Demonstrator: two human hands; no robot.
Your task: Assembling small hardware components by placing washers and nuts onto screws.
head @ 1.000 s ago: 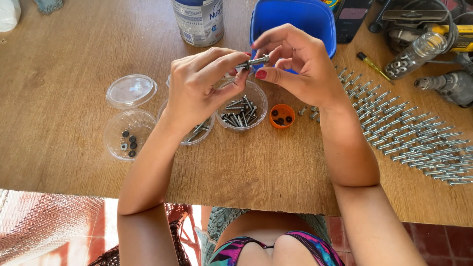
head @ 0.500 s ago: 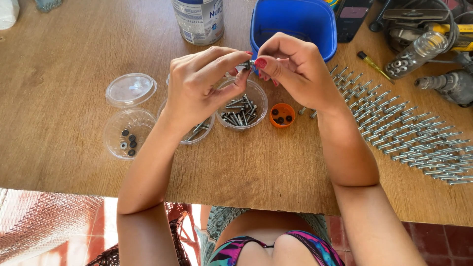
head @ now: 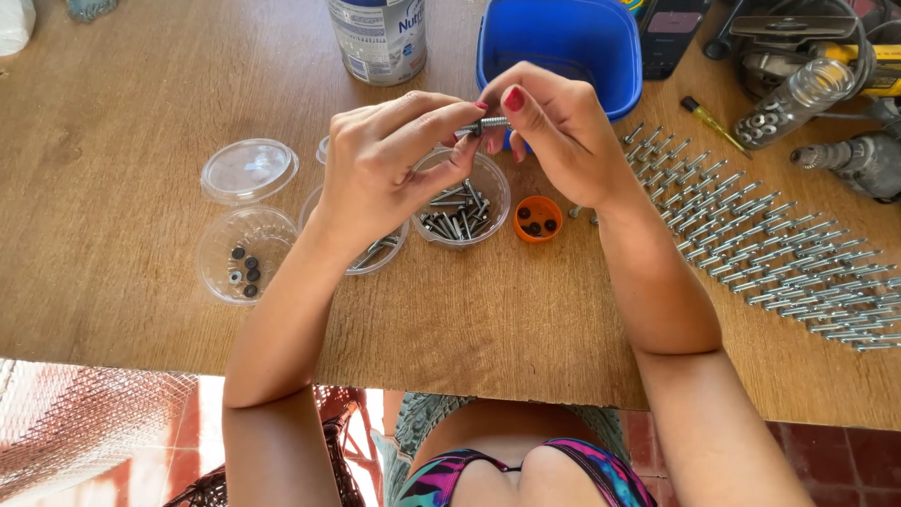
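Two hands [head: 469, 150], screw [head: 484, 123] mostly hidden

A metal can [head: 377, 38] stands at the far edge of the wooden tabletop [head: 113, 141], with a blue plastic tub [head: 563, 38] beside it. Toward the left edge lie a clear lid [head: 249, 171] and a clear cup of small black washers [head: 242, 253]. A power drill [head: 859, 164] lies at the right edge.

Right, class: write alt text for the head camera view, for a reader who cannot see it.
Two hands, left hand and right hand, together pinch a small screw above a wooden table. Below sit clear plastic cups of screws, an orange cap and rows of screws.
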